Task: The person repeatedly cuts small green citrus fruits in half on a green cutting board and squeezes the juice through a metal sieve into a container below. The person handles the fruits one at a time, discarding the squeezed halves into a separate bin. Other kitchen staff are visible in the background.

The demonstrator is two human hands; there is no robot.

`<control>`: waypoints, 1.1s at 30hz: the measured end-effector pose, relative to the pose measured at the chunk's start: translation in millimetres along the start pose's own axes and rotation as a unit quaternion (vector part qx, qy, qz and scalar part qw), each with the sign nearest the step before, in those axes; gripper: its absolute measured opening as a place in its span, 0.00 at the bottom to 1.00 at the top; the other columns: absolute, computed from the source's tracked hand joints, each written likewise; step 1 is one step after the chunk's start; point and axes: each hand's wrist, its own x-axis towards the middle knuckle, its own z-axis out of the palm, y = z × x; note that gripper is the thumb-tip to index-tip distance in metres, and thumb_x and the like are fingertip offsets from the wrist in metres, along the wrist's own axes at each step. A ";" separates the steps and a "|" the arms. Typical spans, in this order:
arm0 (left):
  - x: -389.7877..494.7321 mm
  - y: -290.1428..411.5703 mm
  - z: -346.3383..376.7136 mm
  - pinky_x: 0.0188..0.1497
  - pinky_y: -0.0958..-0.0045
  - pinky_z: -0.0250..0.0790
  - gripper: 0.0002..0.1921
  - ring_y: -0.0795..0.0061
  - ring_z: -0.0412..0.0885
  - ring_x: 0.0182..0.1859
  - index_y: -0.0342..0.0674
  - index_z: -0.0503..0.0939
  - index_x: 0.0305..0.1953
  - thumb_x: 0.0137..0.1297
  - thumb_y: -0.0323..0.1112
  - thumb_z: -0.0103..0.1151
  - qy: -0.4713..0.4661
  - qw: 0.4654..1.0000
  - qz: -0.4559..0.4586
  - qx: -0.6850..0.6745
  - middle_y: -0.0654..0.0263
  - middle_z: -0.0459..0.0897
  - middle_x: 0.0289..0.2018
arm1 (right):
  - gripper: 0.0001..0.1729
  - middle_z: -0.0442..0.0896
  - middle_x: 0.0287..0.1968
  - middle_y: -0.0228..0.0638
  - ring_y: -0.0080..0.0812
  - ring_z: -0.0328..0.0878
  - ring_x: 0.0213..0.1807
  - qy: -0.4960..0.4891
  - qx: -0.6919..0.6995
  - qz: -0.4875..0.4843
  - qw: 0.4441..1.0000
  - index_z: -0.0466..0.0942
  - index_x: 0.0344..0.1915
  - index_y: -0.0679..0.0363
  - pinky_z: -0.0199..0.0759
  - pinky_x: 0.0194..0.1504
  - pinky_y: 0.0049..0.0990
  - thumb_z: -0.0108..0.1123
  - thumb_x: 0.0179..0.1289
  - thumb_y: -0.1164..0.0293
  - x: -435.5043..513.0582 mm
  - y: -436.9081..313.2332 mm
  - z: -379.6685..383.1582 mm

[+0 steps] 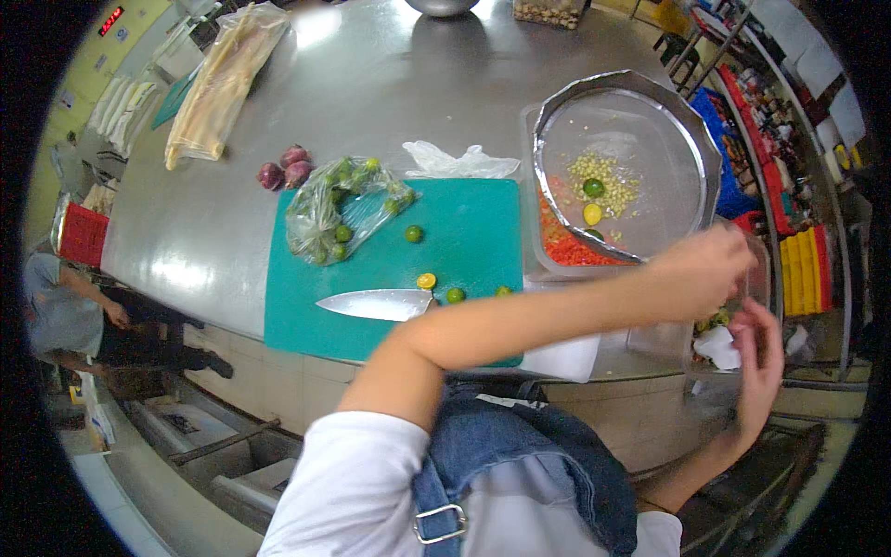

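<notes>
My left hand (703, 271) reaches across to the right, fingers curled and blurred. Whether something is in it is hidden. Below it, my right hand (760, 344) has its fingers apart, beside a clear plastic container (647, 341) that holds green peels (711, 319) and a crumpled white piece (718, 348). Left of my hands, a round metal-rimmed sieve (661, 174) rests on a clear plastic tub (530, 209) with chopped red pieces (574, 252). Pale seeds (612, 167), a halved yellow-fleshed citrus (592, 214) and a green citrus piece (594, 187) lie in the sieve.
On a green cutting board (390, 341) are a chef's knife (376, 304), a halved citrus (427, 280), small green citrus (414, 233) and a bag of them (313, 223). Red onions (285, 169) and a plastic bag (459, 161) lie nearby. A person (66, 299) is at the left.
</notes>
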 end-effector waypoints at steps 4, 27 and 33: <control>-70.3 -30.2 -121.8 0.44 0.72 0.67 0.11 0.67 0.76 0.40 0.37 0.73 0.41 0.58 0.34 0.52 0.053 0.995 -0.085 -0.001 0.58 0.77 0.37 | 0.15 0.76 0.40 0.39 0.32 0.75 0.37 -0.371 0.027 -0.158 0.915 0.73 0.43 0.61 0.67 0.42 0.26 0.55 0.55 0.71 -2.6 -20.4 110.2; -198.3 -62.9 -172.3 0.41 0.72 0.68 0.11 0.67 0.75 0.39 0.39 0.73 0.42 0.56 0.30 0.53 0.138 0.919 -0.359 0.090 0.61 0.73 0.37 | 0.15 0.72 0.33 0.31 0.22 0.71 0.34 -0.254 0.082 -0.192 0.944 0.65 0.34 0.60 0.68 0.30 0.20 0.62 0.49 0.73 68.1 -81.2 224.7; -123.8 -48.3 -159.1 0.38 0.73 0.68 0.08 0.69 0.74 0.36 0.38 0.74 0.39 0.58 0.31 0.51 0.075 0.956 -0.274 0.076 0.61 0.74 0.34 | 0.13 0.73 0.41 0.32 0.23 0.69 0.43 -0.144 0.089 -0.183 0.968 0.66 0.39 0.60 0.63 0.46 0.22 0.56 0.54 0.73 139.5 -65.8 154.9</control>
